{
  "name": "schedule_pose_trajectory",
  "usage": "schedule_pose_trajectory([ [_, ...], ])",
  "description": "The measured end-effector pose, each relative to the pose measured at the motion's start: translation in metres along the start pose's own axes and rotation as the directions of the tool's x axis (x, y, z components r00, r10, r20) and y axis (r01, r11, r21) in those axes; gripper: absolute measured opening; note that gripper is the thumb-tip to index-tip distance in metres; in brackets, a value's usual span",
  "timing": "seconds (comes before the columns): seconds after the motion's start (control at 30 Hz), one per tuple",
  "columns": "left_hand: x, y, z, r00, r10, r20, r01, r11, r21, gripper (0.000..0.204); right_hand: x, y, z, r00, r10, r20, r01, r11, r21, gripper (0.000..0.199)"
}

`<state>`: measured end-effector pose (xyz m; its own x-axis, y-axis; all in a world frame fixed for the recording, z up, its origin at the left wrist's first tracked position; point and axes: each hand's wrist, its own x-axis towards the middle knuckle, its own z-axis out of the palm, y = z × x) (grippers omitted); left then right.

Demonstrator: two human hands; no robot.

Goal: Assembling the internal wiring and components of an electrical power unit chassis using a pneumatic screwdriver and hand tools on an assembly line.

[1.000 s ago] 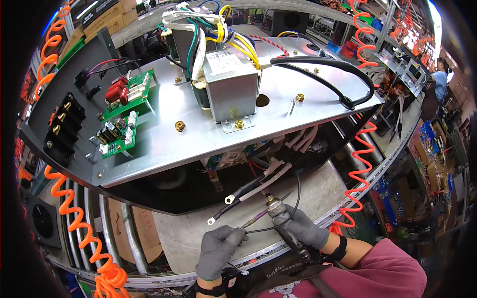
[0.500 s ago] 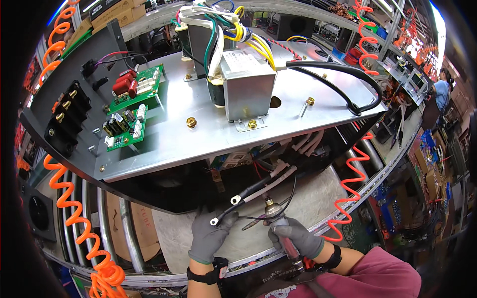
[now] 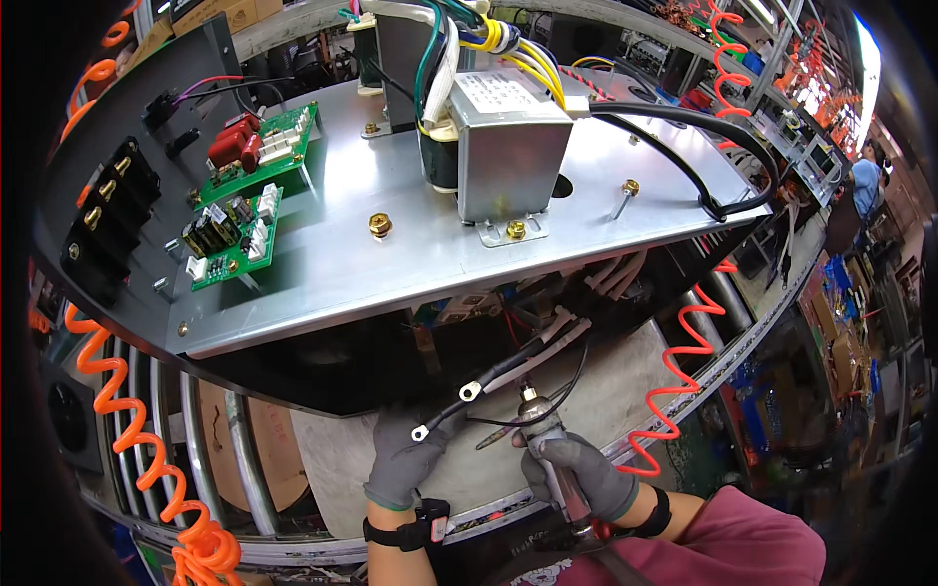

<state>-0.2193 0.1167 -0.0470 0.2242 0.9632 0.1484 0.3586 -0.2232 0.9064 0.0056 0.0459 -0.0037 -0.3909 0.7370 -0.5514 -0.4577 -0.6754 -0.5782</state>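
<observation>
My right hand (image 3: 589,476), in a grey glove, is closed around a pneumatic screwdriver (image 3: 561,479). Its metal nose points up toward the open front of a metal chassis (image 3: 322,269). My left hand (image 3: 408,457), gloved too, is at the chassis's lower front edge; its fingers are lost in shadow and behind cables. Beside it hang two thick cables (image 3: 510,369) with ring terminals. A thin black lead (image 3: 575,379) loops across the screwdriver's nose. On top of the chassis sit a boxed transformer (image 3: 513,156) and green circuit boards (image 3: 233,237).
Under the chassis lies a pale board (image 3: 342,483) on a roller conveyor (image 3: 195,439). Coiled orange air hoses hang at the left (image 3: 132,405) and right (image 3: 674,400). Black cable (image 3: 743,156) loops over the chassis's right end. Far right, a person (image 3: 865,186) stands near shelving.
The view has shifted a little, so the chassis top appears slightly rotated and the transformer farther right. My left hand reaches slightly farther into the shadow; my right hand keeps its grip on the screwdriver.
</observation>
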Motion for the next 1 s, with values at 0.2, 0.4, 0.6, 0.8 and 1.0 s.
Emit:
schedule_pose_trajectory([
  [0.2,0.002,0.003,0.004,0.999,-0.016,-0.038,0.020,0.993,0.113,0.018,0.004,0.004,0.007,0.999,-0.010,-0.031,0.011,1.000,0.022,0.036],
  [0.4,0.001,-0.004,0.004,0.999,0.006,-0.047,-0.001,0.995,0.104,0.019,0.004,0.004,0.020,0.997,0.000,-0.074,0.000,1.000,0.002,0.039],
  [0.6,-0.001,-0.006,0.002,1.000,0.006,-0.019,-0.004,0.995,0.097,0.020,0.008,0.002,0.025,0.992,0.006,-0.128,-0.012,0.999,-0.048,0.037],
  [0.8,0.001,0.006,0.000,1.000,0.003,-0.030,0.002,0.988,0.156,0.021,0.010,-0.002,0.026,0.988,0.011,-0.155,-0.029,0.993,-0.112,0.037],
  [1.0,0.000,-0.003,0.000,0.999,0.023,-0.022,-0.017,0.976,0.219,0.021,0.011,-0.003,0.028,0.986,0.012,-0.165,-0.036,0.989,-0.145,0.037],
])
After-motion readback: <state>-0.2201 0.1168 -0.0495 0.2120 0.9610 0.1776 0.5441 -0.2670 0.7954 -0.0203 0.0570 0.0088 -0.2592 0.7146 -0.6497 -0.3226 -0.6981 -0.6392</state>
